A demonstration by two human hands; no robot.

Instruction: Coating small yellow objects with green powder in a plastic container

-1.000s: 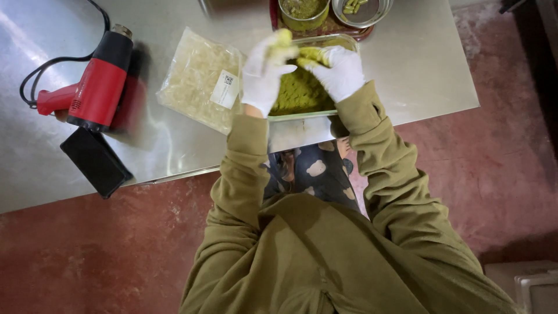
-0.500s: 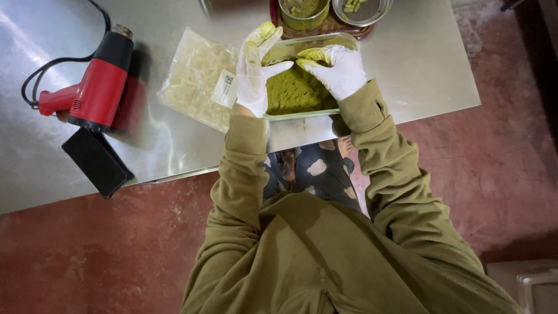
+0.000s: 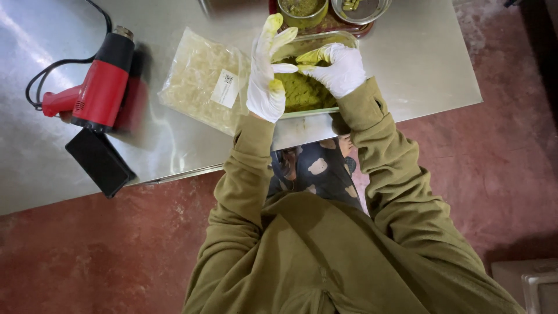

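Observation:
Both my hands wear white gloves stained yellow-green. My left hand (image 3: 266, 72) is raised flat with fingers spread, at the left edge of a clear tray (image 3: 317, 110) filled with green paste (image 3: 302, 92). My right hand (image 3: 338, 68) hovers over the tray with its fingers reaching toward the left palm, touching or nearly touching it. Neither hand grips an object. The tray rests on the steel table (image 3: 412, 64) near its front edge.
A clear bag of pale pieces (image 3: 200, 78) lies left of the tray. A red and black heat gun (image 3: 96, 87) with its cable and a black phone (image 3: 99, 161) lie further left. Two metal bowls (image 3: 302, 9) (image 3: 360, 9) stand behind the tray.
My left hand has lifted from the tray and opened upright, fingers spread. My right hand has shifted toward the left palm.

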